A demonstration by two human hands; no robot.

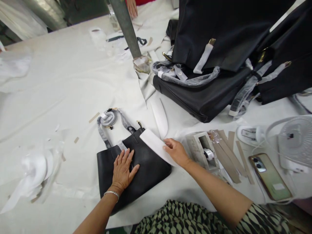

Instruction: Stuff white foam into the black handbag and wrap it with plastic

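- left hand (123, 170) lying flat, fingers spread, pressing small black leather handbag (136, 169) onto white-covered bench (60, 97)
- right hand (175, 151) pinching white foam strip (156, 145) over bag's upper right edge
- judgement: keeping palm pressure steady helps strip lie straight
- gold phone (269, 177) lying far right

Left hand (123, 170) lies flat on the small bag (133, 169), right hand (175, 151) just beside it on the foam strip (156, 144) across the bag's top edge. Phone (269, 176) lies well right of the right hand, the piled bags (219, 58) beyond it.
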